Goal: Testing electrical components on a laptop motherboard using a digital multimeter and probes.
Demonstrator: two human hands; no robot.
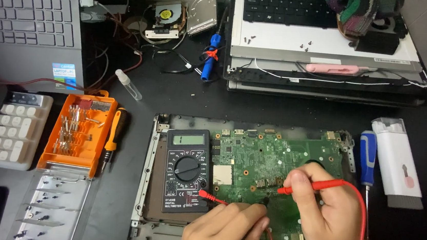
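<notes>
A green circuit board (266,160) lies in an open laptop shell (143,170). The right hand (326,212) grips a red probe (313,186), long axis horizontal, tip left, over the board. The left hand (224,229) is curled closed. An orange case (76,133) holds bits.

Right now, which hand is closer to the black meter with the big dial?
The left hand. It rests just below and right of the multimeter, close to its lower corner. The right hand, holding a red probe, sits farther right over the green circuit board.
</notes>
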